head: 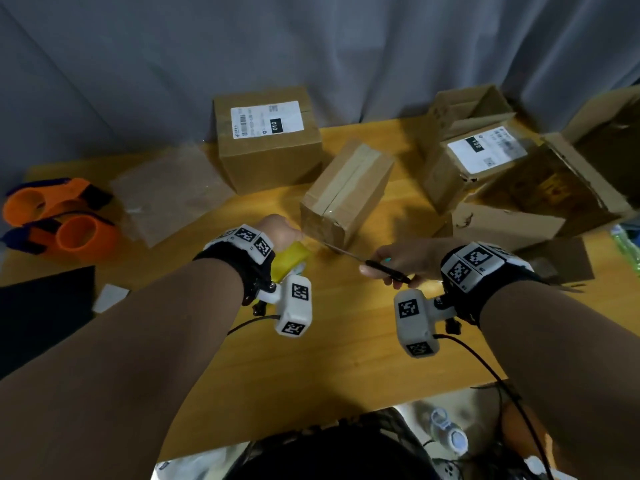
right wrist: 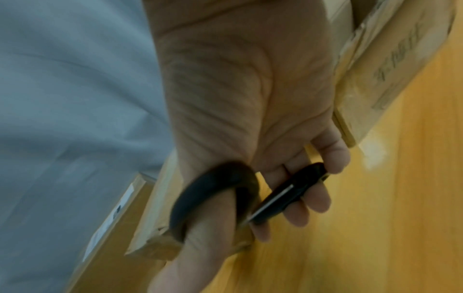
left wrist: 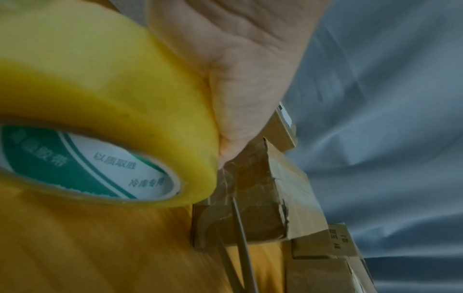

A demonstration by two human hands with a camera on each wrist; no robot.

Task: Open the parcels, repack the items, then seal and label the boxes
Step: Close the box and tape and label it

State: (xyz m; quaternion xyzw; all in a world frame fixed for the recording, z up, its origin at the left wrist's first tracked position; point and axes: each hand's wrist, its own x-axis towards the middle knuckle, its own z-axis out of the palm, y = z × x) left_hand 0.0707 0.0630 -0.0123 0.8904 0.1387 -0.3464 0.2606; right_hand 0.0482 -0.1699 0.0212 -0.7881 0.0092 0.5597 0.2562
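A yellow tape roll [head: 289, 259] is held in the curled fingers of the left hand [head: 278, 230] at the middle of the head view, just beside the near end of a small taped box [head: 346, 192] that lies on the wooden desk [head: 311, 358]. Black-handled scissors [head: 367, 261] are gripped by the right hand [head: 405, 259], thumb and fingers through the loops, with the blades pointed at that box's near end. A labelled box [head: 268, 136] is seen higher up, and opened boxes [head: 502, 161] are seen at the upper right.
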